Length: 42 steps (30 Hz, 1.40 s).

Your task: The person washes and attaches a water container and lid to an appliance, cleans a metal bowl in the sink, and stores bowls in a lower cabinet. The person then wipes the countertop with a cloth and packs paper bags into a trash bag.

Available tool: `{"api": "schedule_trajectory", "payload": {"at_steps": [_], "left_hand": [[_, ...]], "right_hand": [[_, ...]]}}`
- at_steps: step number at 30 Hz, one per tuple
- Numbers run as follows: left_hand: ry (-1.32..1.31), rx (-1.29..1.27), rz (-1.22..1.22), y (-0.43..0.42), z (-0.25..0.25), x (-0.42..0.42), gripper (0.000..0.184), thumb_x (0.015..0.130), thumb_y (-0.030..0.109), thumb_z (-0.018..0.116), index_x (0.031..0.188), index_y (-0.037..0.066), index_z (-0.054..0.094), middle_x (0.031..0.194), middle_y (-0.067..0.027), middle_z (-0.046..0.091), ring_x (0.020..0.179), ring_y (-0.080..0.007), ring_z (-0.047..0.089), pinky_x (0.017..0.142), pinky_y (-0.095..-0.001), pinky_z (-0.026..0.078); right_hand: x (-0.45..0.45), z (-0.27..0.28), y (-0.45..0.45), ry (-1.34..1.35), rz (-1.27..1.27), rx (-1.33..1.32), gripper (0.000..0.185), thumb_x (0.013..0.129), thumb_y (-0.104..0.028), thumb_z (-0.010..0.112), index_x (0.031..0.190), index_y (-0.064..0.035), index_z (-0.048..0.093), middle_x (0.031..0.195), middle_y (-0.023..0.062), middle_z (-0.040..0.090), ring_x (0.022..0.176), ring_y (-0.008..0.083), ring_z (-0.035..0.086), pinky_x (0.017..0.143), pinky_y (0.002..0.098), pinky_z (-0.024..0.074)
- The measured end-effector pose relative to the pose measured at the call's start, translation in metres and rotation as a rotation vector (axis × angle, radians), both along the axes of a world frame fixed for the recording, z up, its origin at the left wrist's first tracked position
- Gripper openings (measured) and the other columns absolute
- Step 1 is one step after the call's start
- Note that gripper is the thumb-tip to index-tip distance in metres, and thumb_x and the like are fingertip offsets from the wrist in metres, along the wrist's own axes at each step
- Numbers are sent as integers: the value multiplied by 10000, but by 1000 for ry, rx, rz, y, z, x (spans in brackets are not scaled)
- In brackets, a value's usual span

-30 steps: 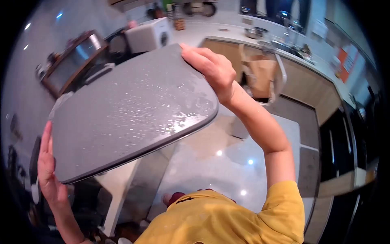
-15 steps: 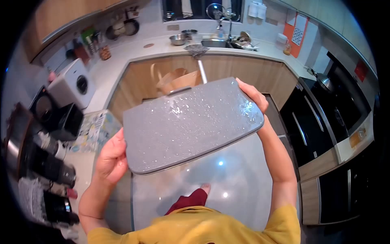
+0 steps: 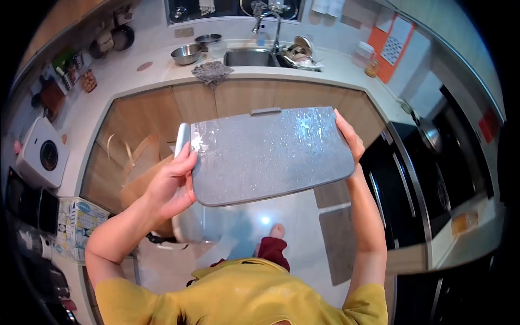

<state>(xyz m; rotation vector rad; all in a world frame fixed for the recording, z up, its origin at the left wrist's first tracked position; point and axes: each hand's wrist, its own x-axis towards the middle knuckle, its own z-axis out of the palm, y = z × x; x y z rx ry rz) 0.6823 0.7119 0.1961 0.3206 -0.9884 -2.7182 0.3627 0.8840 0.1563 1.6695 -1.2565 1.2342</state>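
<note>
Left hand (image 3: 174, 184) and right hand (image 3: 352, 141): both grips closed on short ends of wet grey panel (image 3: 271, 157) — long axis crosswise between hands, right end slightly farther. Neither hand nearer. Panel underside and contact beneath hidden. Beyond: sink (image 3: 251, 58) in counter (image 3: 157, 71) — window (image 3: 230, 9) cut off at top.

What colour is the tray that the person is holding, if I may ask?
The tray is grey, clearest in the head view.
</note>
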Motion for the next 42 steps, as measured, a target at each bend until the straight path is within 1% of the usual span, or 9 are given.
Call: {"api": "schedule_trajectory", "payload": {"at_steps": [1, 3, 18, 20, 28, 33, 35, 38, 42], "left_hand": [[-20, -8, 23, -9, -7, -22, 404, 902, 193, 382, 1286, 207, 257, 1168, 27, 443, 1037, -134, 486, 845, -342, 446], [-39, 5, 98, -23, -10, -75, 412, 901, 195, 387, 1290, 206, 251, 1171, 25, 440, 1036, -135, 487, 849, -345, 444], [-108, -115, 588, -273, -70, -338, 409, 894, 264, 420, 1266, 158, 290, 1177, -20, 428, 1068, -170, 448, 877, -356, 409], [-113, -112, 591, -325, -80, -380, 409, 894, 255, 423, 1267, 154, 292, 1179, -22, 427, 1065, -169, 447, 879, -353, 406], [-167, -193, 698, -497, -124, -558, 398, 897, 205, 421, 1267, 131, 293, 1191, -23, 418, 1057, -171, 442, 885, -347, 393], [-177, -180, 767, -563, -170, -652, 348, 882, 183, 467, 1209, 103, 380, 1050, -26, 507, 962, -143, 472, 810, -308, 416], [-222, -172, 840, -587, -178, -691, 375, 880, 183, 473, 1229, 96, 369, 1079, -19, 498, 959, -129, 466, 814, -284, 404], [-240, -139, 819, -609, -188, -725, 388, 876, 187, 483, 1236, 94, 372, 1083, -17, 497, 960, -129, 465, 824, -273, 391], [-315, -177, 742, -641, -197, -765, 396, 866, 194, 504, 1230, 91, 390, 1071, -14, 503, 953, -123, 465, 826, -267, 387]], "right_hand": [[-35, -21, -16, -302, 40, 167, 349, 701, -6, 617, 1029, 46, 510, 1060, 256, 535, 965, 333, 559, 817, 358, 461], [-82, -18, -47, -1, 44, 86, 331, 747, -5, 588, 1054, 59, 482, 1112, 269, 496, 979, 303, 552, 831, 352, 451], [-338, -131, -375, -269, 127, 453, 364, 764, 39, 538, 1116, -20, 465, 1075, 166, 554, 903, 245, 593, 750, 305, 484], [-380, -154, -413, -577, 103, 647, 398, 756, 14, 559, 1130, -57, 442, 1060, 166, 553, 881, 277, 594, 732, 338, 492], [-561, -163, -552, -1405, 58, 497, 378, 792, -74, 566, 1127, -2, 404, 916, 177, 576, 642, 186, 599, 516, 267, 492], [-699, -178, -672, -1648, 55, 373, 458, 817, -207, 555, 1126, 33, 318, 859, 177, 507, 568, 264, 598, 484, 335, 523], [-774, -226, -731, -1439, -253, 336, 515, 815, -250, 560, 1126, 53, 281, 867, 216, 512, 510, 290, 588, 426, 348, 524], [-787, -186, -751, -1626, -541, 421, 518, 821, -262, 546, 1113, 70, 276, 846, 227, 529, 484, 296, 583, 387, 364, 516], [-817, -215, -770, -1732, -298, 374, 378, 824, -191, 515, 998, 74, 307, 818, 246, 534, 461, 301, 573, 359, 363, 505]]}}
